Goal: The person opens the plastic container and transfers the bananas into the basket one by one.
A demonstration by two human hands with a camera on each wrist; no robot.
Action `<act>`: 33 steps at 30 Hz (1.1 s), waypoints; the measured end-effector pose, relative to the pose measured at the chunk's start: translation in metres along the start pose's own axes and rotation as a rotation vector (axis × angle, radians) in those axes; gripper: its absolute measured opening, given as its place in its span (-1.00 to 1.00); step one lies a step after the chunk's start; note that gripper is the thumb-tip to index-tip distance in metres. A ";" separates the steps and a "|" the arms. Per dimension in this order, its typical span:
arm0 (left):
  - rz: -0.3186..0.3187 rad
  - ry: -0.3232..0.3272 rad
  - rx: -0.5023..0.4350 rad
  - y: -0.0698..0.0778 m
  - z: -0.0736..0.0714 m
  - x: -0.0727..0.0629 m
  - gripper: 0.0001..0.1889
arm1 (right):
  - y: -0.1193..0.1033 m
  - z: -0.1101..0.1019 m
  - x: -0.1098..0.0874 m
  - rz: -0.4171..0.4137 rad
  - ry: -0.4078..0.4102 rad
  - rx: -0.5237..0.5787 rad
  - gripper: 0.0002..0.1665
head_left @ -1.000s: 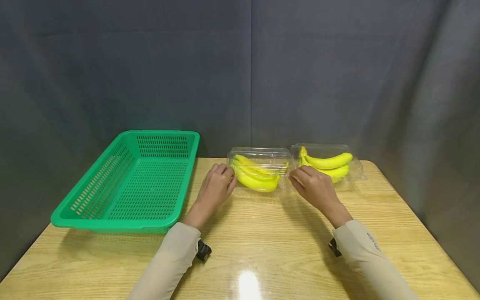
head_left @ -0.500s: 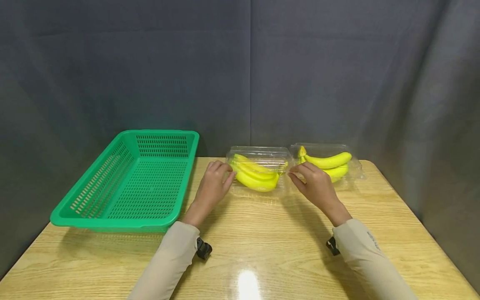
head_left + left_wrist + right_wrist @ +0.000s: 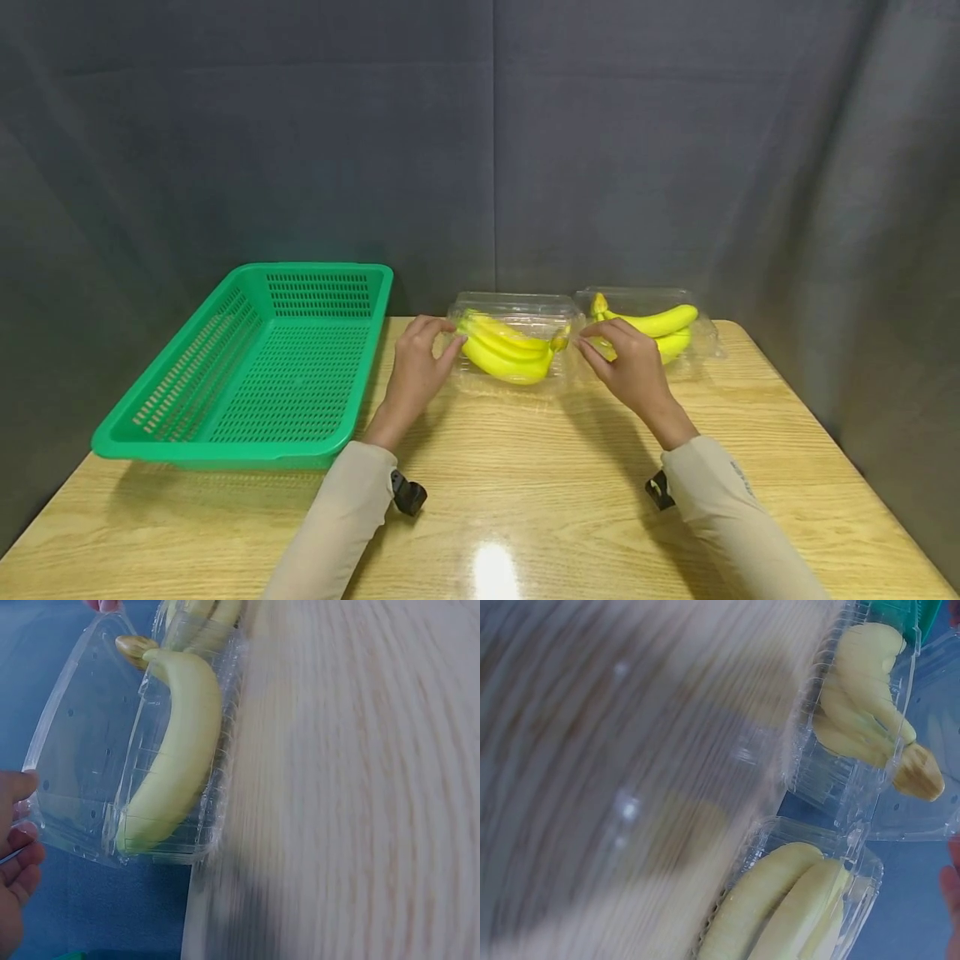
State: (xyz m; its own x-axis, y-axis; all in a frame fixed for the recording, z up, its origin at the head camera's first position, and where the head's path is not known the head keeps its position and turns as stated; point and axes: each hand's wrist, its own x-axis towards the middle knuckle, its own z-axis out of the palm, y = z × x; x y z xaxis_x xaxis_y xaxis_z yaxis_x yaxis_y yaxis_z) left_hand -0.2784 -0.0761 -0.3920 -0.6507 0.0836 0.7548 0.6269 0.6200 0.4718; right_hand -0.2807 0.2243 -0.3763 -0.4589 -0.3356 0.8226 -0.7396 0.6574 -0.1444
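Ahead of me is a clear plastic clamshell box with a bunch of yellow bananas in it. Its lid stands raised on the far side, tilted over the bananas. My left hand pinches the lid's left corner between thumb and fingers. At the opposite corner, my right hand has thumb and forefinger on the lid's edge. Only a few of the right fingers show at the border of the right wrist view.
Just right of this box sits a second clear clamshell with bananas, partly behind my right hand. A green perforated basket takes up the table's left side. The wooden table ends at a grey curtain.
The lid has tipped back, so the bananas and their stem show more plainly. My left fingers have spread and shifted slightly left; my right hand stays almost in place.
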 end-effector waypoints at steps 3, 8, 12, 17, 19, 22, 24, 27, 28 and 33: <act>-0.022 0.014 -0.032 0.001 -0.001 0.001 -0.78 | 0.000 0.000 0.000 0.035 0.013 0.026 -0.82; -0.067 0.043 -0.065 -0.002 0.000 0.003 -0.74 | 0.001 0.001 0.002 0.073 0.045 0.050 -0.83; -0.105 0.052 -0.076 -0.003 0.002 0.005 -0.67 | 0.003 0.002 0.003 0.111 0.062 0.054 -0.81; -0.164 0.058 -0.105 -0.002 0.003 0.007 -0.65 | 0.006 0.001 0.005 0.148 0.066 0.071 -0.81; -0.206 0.058 -0.133 -0.001 0.003 0.008 -0.66 | 0.008 0.000 0.007 0.165 0.066 0.080 -0.81; -0.280 0.059 -0.184 0.000 0.004 0.009 -0.66 | 0.010 -0.001 0.009 0.204 0.056 0.099 -0.81; -0.316 0.064 -0.214 0.000 0.005 0.011 -0.66 | 0.011 -0.001 0.011 0.234 0.046 0.116 -0.81; -0.349 0.082 -0.243 0.000 0.006 0.013 -0.67 | 0.012 -0.002 0.013 0.280 0.032 0.143 -0.79; -0.357 0.090 -0.257 0.000 0.006 0.014 -0.68 | 0.011 -0.002 0.014 0.295 0.029 0.150 -0.79; -0.410 0.133 -0.315 0.002 0.008 0.018 -0.67 | 0.011 -0.001 0.018 0.345 0.046 0.179 -0.79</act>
State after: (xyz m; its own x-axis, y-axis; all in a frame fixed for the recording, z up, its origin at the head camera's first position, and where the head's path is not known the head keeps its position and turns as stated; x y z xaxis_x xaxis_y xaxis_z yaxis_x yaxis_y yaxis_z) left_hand -0.2923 -0.0672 -0.3815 -0.8222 -0.2282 0.5214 0.4445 0.3148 0.8387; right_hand -0.2964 0.2259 -0.3621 -0.6759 -0.0825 0.7324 -0.6222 0.5965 -0.5070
